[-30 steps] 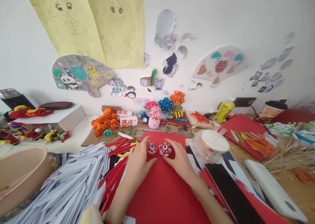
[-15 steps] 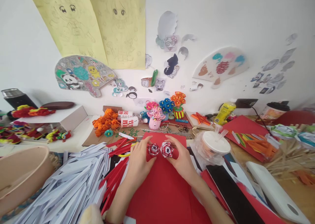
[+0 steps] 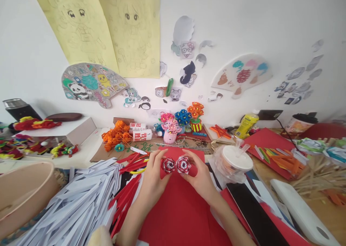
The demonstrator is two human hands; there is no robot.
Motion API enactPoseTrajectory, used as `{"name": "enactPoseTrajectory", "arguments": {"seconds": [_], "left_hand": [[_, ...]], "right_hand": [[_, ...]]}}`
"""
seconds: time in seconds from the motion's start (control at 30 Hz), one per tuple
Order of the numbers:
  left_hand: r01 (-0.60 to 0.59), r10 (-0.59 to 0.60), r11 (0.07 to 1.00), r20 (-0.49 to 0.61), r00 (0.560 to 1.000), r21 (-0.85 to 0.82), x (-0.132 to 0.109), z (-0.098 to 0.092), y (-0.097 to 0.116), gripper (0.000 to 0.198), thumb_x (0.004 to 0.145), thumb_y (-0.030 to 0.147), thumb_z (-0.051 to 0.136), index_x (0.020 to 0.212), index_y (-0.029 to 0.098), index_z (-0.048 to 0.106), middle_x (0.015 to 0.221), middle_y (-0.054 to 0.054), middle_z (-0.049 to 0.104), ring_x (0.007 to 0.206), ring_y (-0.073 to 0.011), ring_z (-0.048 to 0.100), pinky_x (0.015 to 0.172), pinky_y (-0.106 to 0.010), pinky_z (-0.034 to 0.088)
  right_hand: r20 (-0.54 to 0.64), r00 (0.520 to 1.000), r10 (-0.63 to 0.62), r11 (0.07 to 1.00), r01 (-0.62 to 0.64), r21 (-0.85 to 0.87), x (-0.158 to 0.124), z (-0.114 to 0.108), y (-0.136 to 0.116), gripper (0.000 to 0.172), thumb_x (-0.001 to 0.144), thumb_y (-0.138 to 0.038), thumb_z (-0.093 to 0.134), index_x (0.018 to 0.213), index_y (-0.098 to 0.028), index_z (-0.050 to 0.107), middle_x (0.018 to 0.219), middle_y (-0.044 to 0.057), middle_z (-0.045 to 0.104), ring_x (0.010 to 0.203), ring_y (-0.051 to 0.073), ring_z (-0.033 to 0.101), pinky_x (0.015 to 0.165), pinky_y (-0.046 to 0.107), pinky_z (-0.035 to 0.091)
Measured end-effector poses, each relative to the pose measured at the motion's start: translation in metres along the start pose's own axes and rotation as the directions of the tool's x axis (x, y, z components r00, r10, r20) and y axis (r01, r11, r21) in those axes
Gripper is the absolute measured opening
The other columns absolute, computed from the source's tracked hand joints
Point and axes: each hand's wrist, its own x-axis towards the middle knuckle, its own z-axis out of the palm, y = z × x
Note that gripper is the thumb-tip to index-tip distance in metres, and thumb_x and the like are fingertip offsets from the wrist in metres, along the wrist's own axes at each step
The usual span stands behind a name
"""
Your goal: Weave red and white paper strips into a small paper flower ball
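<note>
Between the thumb and fingers of my left hand is a red and white folded paper rosette. A second, much alike paper rosette is pinched in my right hand. The two rosettes are side by side with a narrow gap, their swirled faces turned toward me. Beneath both hands lies red paper. Red paper strips and a yellow-handled tool, mostly hidden, lie beside my left hand.
A heap of white paper strips and a beige basin fill the left. To the right stand a lidded cup, a black phone-like slab and a white flat device. Craft flowers line the back.
The left rosette has turned slightly, so its swirl shows at another angle; the right one has also shifted a little. Both hands stay in nearly the same place.
</note>
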Motion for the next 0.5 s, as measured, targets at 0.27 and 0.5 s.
{"name": "enactPoseTrajectory", "arguments": {"seconds": [0.27, 0.5], "left_hand": [[0.001, -0.002, 0.993, -0.014, 1.000, -0.119, -0.001, 0.000, -0.011, 0.071, 0.078, 0.004, 0.057, 0.137, 0.032, 0.031, 0.139, -0.009, 0.034, 0.110, -0.0208, 0.061, 0.101, -0.041, 0.048], [0.031, -0.016, 0.983, 0.086, 0.996, -0.179, -0.005, 0.005, -0.024, 0.079, 0.070, 0.000, 0.054, 0.139, 0.029, 0.030, 0.142, -0.010, 0.040, 0.120, -0.0247, 0.059, 0.101, -0.043, 0.048]], "right_hand": [[0.027, 0.998, 0.055, 0.998, -0.055, -0.003, 0.002, 0.000, 0.011, 0.068, 0.074, -0.018, 0.071, 0.136, -0.027, 0.046, 0.123, 0.007, 0.064, 0.113, 0.027, 0.061, 0.101, 0.044, 0.046], [0.080, 0.994, 0.069, 0.996, -0.065, -0.055, 0.000, 0.003, 0.022, 0.073, 0.067, -0.010, 0.070, 0.134, -0.027, 0.050, 0.118, 0.006, 0.066, 0.111, 0.028, 0.063, 0.100, 0.046, 0.046]]}}
